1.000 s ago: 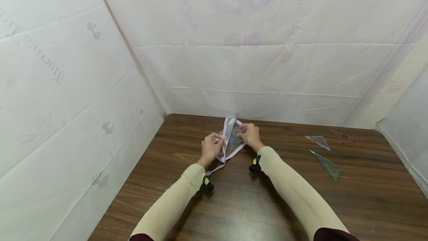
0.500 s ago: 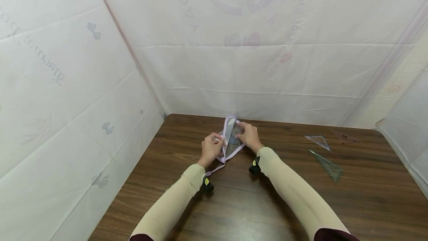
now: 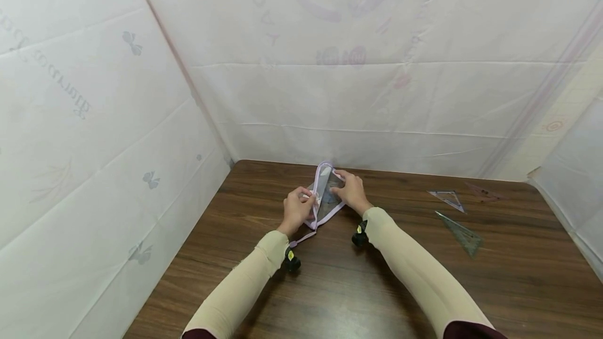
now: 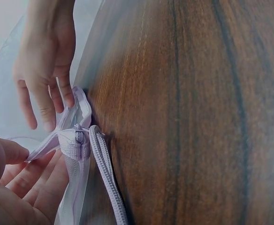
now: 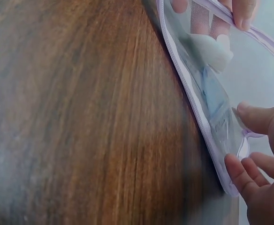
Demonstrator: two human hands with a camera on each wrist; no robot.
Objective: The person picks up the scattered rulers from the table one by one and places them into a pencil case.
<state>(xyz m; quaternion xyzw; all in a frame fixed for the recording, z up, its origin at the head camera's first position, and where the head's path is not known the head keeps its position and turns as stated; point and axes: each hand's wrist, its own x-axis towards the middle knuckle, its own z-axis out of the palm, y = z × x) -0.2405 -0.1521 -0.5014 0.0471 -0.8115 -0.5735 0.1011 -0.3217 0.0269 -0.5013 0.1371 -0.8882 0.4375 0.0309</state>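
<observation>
A mesh zip pouch with lilac edging lies at the table's far side, unzipped, its mouth spread. My left hand pinches one edge of it between thumb and fingers; in the left wrist view the pouch's zip end and cord hang beside that hand. Inside the pouch, the right wrist view has a clear bluish flat piece, probably a set square, and a white piece. At the mouth's other side is my right hand. Its thumb and fingers are apart, fingertips by the zip edge, with nothing gripped between them.
Loose on the brown table to the right lie a lilac clear set square, a green one and a faint reddish one. White cloth walls rise behind and at the sides.
My right hand's fingers have spread from a pinch over the pouch's mouth, and the hand has shifted slightly. The left hand keeps its grip on the edge.
</observation>
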